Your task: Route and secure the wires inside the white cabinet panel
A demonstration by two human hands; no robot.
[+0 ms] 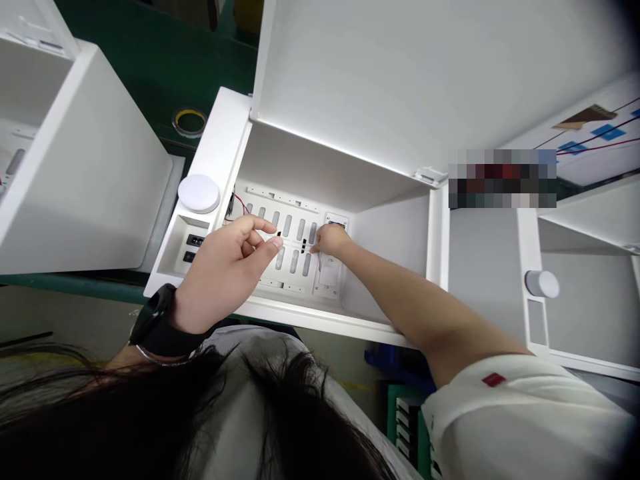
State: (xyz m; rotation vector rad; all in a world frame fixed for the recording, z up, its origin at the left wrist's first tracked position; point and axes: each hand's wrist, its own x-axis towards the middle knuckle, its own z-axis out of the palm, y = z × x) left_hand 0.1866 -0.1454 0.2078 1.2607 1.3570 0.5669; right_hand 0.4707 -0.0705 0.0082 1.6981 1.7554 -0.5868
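Observation:
An open white box (340,323) with a raised lid (360,80) stands in front of me. Its slotted floor panel (260,261) lies between my hands. My left hand (225,273), a black watch on its wrist, is over the box's left side, thumb and index finger curled close together beside a small black piece (279,234). Whether they grip it is unclear. Deeper inside, my right hand (331,240) has its fingers closed near small black strips (303,246) on the panel's middle bar. What it pinches is hidden. Below it sits a white rectangular plate (329,275).
Red wires (240,201) emerge at the inner left wall. A round white knob (199,193) and black sockets (195,240) occupy the box's left end. More white boxes (90,167) flank it. A tape roll (189,123) rests on the green table (150,60).

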